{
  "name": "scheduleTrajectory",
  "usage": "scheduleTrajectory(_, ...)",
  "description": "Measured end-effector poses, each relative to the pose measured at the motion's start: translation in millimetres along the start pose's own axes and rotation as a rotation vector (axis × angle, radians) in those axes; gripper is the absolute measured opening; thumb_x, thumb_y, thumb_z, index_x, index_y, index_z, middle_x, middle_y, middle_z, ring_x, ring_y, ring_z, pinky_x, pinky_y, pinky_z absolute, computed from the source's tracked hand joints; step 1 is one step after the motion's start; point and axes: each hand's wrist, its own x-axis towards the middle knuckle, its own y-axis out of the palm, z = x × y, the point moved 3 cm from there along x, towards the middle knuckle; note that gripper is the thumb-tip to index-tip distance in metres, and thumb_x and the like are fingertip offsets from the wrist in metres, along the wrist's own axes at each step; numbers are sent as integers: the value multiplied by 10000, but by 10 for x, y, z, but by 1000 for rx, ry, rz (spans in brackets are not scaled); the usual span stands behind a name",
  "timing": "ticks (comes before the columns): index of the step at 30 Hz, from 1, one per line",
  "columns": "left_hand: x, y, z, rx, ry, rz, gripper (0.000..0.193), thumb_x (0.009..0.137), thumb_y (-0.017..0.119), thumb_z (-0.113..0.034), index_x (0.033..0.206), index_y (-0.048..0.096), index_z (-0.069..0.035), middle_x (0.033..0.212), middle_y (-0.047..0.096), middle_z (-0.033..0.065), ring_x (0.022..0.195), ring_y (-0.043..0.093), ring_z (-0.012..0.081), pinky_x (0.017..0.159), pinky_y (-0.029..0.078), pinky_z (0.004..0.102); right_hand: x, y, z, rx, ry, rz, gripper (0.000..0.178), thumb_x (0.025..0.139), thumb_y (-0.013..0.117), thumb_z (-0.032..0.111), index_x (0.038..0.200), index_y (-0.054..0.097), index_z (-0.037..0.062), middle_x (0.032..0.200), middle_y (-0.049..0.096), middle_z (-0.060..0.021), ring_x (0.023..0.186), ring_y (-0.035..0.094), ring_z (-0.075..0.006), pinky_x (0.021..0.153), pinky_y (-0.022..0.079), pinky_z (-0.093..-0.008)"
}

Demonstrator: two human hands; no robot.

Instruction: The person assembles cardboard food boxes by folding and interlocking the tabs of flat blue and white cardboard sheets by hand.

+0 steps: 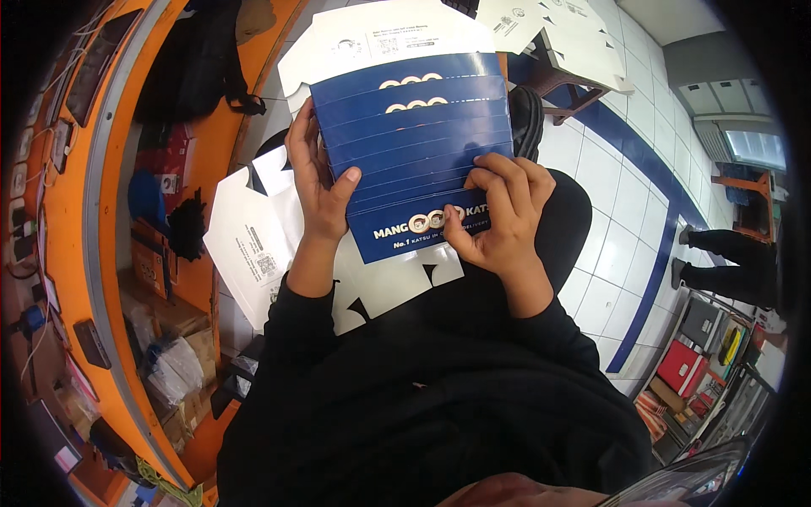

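Left hand [319,190] gripping a fanned stack of flat blue cartons [414,160] by its left edge, right hand [507,211] curling onto its right side, plastic bags [179,372] lying in an orange shelf [196,297] left of both hands

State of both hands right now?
Left hand: closed on the left edge of the fanned blue card stack.
Right hand: partly curled, touching the stack's face; can't tell whether it grips.

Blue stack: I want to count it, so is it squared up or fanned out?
Fanned out: the blue stack shows several overlapping edges, stepped one below another.
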Motion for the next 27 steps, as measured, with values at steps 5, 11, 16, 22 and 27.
scheduleTrajectory(5,-6,-15,29,44,44,10,937,723,623,-525,1429,213,-65,1354,307,194,1357,267,368,1107,263,493,56,-39,50,4,3,38,300,627,697,254,835,580,71,1009,564,-75,935,478,-272,811,324,-397)
scheduleTrajectory(11,-28,2,22,36,82,25,922,736,614,-514,1425,217,-48,1326,301,184,1345,283,361,1109,255,493,139,-73,68,48,30,106,379,641,688,257,948,579,63,935,525,-96,895,459,-279,800,324,-394)
scheduleTrajectory(16,-52,3,23,30,134,37,901,754,601,-494,1420,218,-24,1311,300,180,1330,301,349,1110,247,495,198,-86,127,-15,91,195,573,649,690,291,1147,565,38,900,500,-103,871,446,-273,796,321,-393)
scheduleTrajectory(22,-75,9,2,58,152,31,897,759,598,-490,1418,222,-11,1309,300,177,1328,303,344,1110,244,498,217,-119,149,-80,46,185,531,665,678,293,1124,572,49,914,492,-99,858,449,-270,794,319,-394)
scheduleTrajectory(27,-85,19,-7,59,154,20,903,756,598,-502,1417,227,-12,1311,300,178,1325,308,344,1112,243,494,269,-135,169,-104,66,172,437,676,666,280,1044,593,56,927,510,-98,884,461,-267,807,318,-398)
